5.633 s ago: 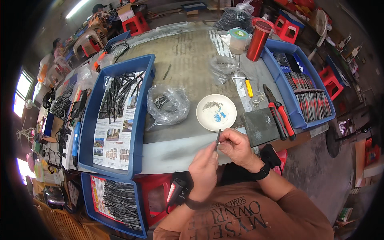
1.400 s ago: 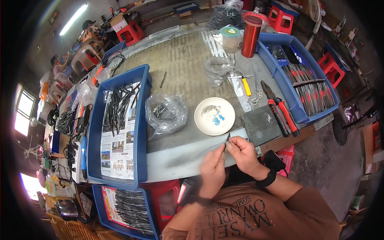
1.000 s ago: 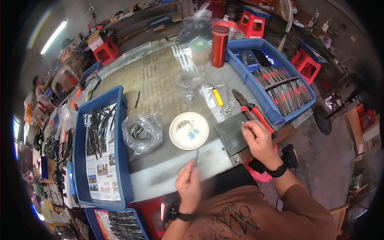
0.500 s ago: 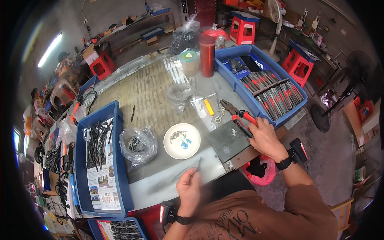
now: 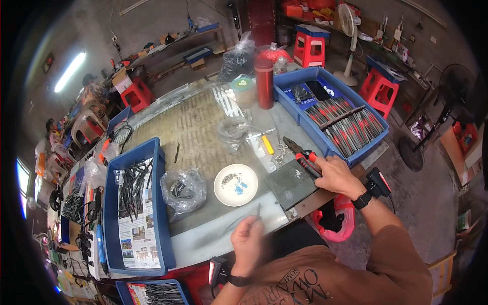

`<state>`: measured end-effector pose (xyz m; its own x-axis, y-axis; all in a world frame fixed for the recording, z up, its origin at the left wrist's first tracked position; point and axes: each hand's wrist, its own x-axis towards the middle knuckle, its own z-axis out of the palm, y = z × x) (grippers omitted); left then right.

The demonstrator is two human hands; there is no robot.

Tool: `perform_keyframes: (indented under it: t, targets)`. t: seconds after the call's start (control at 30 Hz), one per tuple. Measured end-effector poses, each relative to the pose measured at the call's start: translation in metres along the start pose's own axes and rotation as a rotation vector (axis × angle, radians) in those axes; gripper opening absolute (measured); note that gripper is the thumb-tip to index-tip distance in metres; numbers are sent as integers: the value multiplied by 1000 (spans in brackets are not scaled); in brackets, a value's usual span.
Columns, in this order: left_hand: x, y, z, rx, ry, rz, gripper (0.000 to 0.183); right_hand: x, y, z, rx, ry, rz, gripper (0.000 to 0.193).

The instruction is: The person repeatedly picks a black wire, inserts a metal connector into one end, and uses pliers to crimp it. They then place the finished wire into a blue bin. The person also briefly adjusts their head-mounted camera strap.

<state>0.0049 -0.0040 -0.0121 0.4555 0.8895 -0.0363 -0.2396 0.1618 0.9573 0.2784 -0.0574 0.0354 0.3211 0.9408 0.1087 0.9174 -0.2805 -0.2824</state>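
My left hand [image 5: 246, 241] is closed in a pinch over the near edge of the table. A thin dark strip [image 5: 258, 210] sticks up from its fingertips; motion blurs it and the rest of the piece is hard to make out. My right hand [image 5: 336, 175] is wrapped round a pair of red-and-black pliers [image 5: 306, 166], their dark jaws pointing away and left above a dark grey plate [image 5: 290, 186]. Between the hands, a bit farther off, stands a white bowl [image 5: 223, 193] holding small dark bits and blue bits.
At left, a blue tray [image 5: 160, 203] holds black strips on newspaper, beside a clear plastic bag [image 5: 190, 195] of dark pieces. A blue tray [image 5: 300, 118] of red-and-black pieces stands far right. A red tumbler [image 5: 264, 84], a lidded tub [image 5: 243, 91] and a yellow-handled tool [image 5: 268, 145] are farther back.
The whole view has shifted slightly, so the table things sit lower and mostly farther right. Both hands keep nearly the same places over the table; the pliers' handles look a little closer together.
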Motion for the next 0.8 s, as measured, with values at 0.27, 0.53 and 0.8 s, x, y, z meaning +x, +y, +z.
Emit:
perform_keyframes:
  t: [0.27, 0.53, 0.8]
  targets:
    - [2, -2, 3, 11, -1, 55, 13, 4, -2, -10, 189, -85, 195, 42]
    - [8, -3, 10, 51, -25, 23, 14, 6, 16, 3, 485, -114, 294, 60]
    - [37, -17, 23, 124, -81, 173, 14, -4, 14, -1, 1265, -36, 301, 58]
